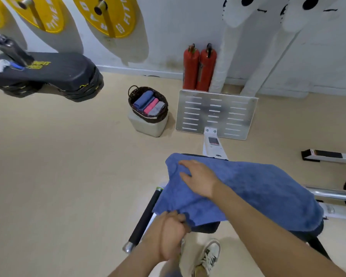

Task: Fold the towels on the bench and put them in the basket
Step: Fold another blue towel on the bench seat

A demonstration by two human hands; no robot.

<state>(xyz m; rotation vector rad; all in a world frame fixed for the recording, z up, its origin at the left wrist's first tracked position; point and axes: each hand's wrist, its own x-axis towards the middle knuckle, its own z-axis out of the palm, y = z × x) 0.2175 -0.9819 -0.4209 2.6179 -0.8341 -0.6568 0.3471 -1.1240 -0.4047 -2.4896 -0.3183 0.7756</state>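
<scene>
A blue towel (254, 188) lies spread over the black bench (206, 227) in the lower middle. My left hand (171, 234) is closed on the towel's near edge at its lower left corner. Flat on the towel near its far left end rests my right hand (198, 177), fingers spread. A dark wicker basket (148, 114) stands on a pale block (148, 126) on the floor beyond the bench. It holds three rolled towels side by side: blue (143, 99), pink (151, 106) and grey (157, 109).
A metal footplate (216, 113) stands past the bench, with two red fire extinguishers (199, 67) against the wall behind it. A black bar (143, 218) lies left of the bench. Stacked black step platforms (48, 74) sit far left. My shoe (208, 256) is below.
</scene>
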